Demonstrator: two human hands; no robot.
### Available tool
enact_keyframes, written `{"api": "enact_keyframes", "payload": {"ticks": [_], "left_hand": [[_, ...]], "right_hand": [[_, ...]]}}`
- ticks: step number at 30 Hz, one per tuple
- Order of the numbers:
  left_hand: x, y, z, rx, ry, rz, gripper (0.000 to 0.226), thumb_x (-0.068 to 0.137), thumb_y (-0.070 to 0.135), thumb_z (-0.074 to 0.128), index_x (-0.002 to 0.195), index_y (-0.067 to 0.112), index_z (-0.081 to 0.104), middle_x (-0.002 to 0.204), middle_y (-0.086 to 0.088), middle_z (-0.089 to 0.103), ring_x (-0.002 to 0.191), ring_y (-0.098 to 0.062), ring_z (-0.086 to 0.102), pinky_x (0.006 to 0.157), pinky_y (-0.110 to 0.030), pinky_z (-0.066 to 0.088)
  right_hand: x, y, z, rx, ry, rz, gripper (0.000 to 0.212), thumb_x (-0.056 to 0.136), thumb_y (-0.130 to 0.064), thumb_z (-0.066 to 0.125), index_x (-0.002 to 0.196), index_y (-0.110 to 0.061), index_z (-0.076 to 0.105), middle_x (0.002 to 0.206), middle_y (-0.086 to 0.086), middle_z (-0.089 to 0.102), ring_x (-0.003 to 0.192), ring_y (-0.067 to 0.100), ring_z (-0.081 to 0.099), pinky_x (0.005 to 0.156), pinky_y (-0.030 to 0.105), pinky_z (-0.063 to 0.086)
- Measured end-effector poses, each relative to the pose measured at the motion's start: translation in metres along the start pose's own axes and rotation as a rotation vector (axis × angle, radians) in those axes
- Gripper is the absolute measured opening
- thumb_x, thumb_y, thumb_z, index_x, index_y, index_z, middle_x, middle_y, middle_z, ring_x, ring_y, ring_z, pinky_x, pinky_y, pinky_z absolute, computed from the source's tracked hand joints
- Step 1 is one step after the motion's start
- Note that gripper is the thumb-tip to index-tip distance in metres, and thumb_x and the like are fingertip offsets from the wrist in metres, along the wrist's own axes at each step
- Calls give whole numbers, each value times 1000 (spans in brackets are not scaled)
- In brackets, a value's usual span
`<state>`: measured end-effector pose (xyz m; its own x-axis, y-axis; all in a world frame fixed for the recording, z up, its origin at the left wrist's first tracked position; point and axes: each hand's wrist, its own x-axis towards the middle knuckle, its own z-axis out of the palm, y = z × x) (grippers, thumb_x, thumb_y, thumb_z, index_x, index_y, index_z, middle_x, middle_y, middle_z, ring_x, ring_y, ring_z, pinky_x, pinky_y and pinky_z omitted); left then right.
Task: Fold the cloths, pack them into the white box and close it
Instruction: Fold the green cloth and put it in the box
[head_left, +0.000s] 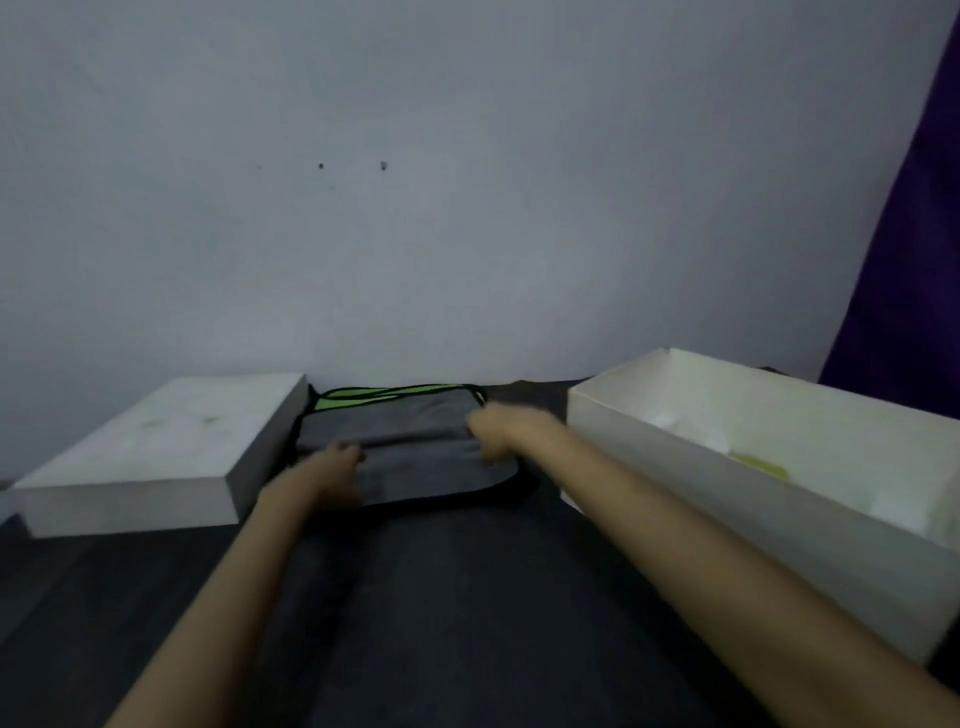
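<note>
A grey cloth (415, 457) with black trim lies partly folded on the dark surface, over a green cloth (337, 401) whose edge shows at the back. My left hand (335, 470) grips the grey cloth's left side. My right hand (496, 428) pinches its right fold edge; the view is blurred. The open white box (675, 467) stands to the right, with something white and a bit of yellow-green (758, 464) inside. The white lid (150, 457) lies flat to the left.
A pale wall rises right behind the cloths. A purple curtain (914, 234) hangs at the far right. The dark bedsheet (441, 613) stretches toward me between my forearms.
</note>
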<state>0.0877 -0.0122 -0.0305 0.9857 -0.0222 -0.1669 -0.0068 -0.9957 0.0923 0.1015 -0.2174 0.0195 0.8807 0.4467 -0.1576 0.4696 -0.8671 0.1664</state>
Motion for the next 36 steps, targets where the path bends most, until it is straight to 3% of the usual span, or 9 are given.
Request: {"api": "enact_keyframes", "payload": {"ticks": [3, 8, 11, 15, 20, 25, 28, 31, 36], "left_hand": [[-4, -46, 47, -72, 76, -13, 54, 86, 23, 54, 135, 9, 38, 138, -13, 42, 127, -25, 43, 103, -27, 35], [0, -85, 48, -275, 287, 98, 30, 85, 6, 57, 115, 8, 62, 121, -8, 64, 113, -20, 58, 94, -22, 39], [5, -96, 41, -314, 292, 66, 23, 84, 9, 62, 107, 6, 67, 115, -9, 68, 112, -21, 59, 96, -24, 40], [14, -97, 34, -258, 290, 38, 22, 86, 12, 60, 105, 5, 68, 114, -13, 68, 111, -26, 59, 93, -26, 40], [8, -83, 0, -426, 726, 11, 15, 87, 7, 57, 94, -3, 65, 96, -24, 70, 92, -35, 64, 73, -33, 42], [-37, -69, -57, -507, 995, 190, 9, 87, 6, 57, 85, 5, 66, 82, -11, 70, 75, -18, 59, 61, -14, 36], [-88, -68, -65, -502, 810, 322, 22, 87, 7, 57, 72, 24, 58, 65, 12, 66, 65, 5, 58, 61, 1, 38], [-142, -69, -46, -561, 434, 442, 26, 85, 1, 58, 71, 23, 61, 69, 20, 67, 62, 10, 56, 60, -3, 40], [-197, -56, -1, -596, 15, 411, 18, 85, -1, 56, 72, 10, 62, 61, 4, 61, 60, 5, 53, 60, -9, 41]], "right_hand": [[20, -17, 42, 5, -92, 30, 35, 93, -10, 47, 125, 3, 49, 133, 20, 50, 118, 33, 53, 91, 37, 46], [40, 0, 59, 137, 42, 49, 29, 89, -9, 54, 115, 2, 55, 125, 23, 53, 112, 37, 55, 90, 40, 47], [47, 21, 58, 318, 23, 48, 21, 83, -12, 66, 102, -2, 65, 115, 17, 62, 104, 30, 60, 87, 33, 48], [50, 34, 63, 538, 41, 69, 22, 85, -10, 64, 106, -3, 67, 116, 14, 66, 109, 23, 60, 85, 21, 41], [55, 36, 40, 681, 449, 164, 22, 87, -8, 60, 107, 1, 66, 113, 18, 67, 106, 25, 60, 84, 24, 42], [16, 37, -15, 795, 780, 66, 16, 89, -2, 56, 101, 4, 65, 102, 19, 68, 88, 18, 55, 65, 12, 31], [-38, 37, -17, 792, 706, -19, 12, 89, -5, 58, 97, -2, 66, 94, 7, 63, 88, 14, 54, 63, 14, 33], [-102, 35, 9, 807, 461, -105, 16, 88, -8, 60, 80, -21, 61, 82, -5, 62, 82, 11, 56, 69, 17, 41], [-173, 18, 61, 862, -23, -178, 18, 88, -10, 59, 79, -25, 60, 72, -12, 59, 69, 0, 54, 67, 10, 41]]}}
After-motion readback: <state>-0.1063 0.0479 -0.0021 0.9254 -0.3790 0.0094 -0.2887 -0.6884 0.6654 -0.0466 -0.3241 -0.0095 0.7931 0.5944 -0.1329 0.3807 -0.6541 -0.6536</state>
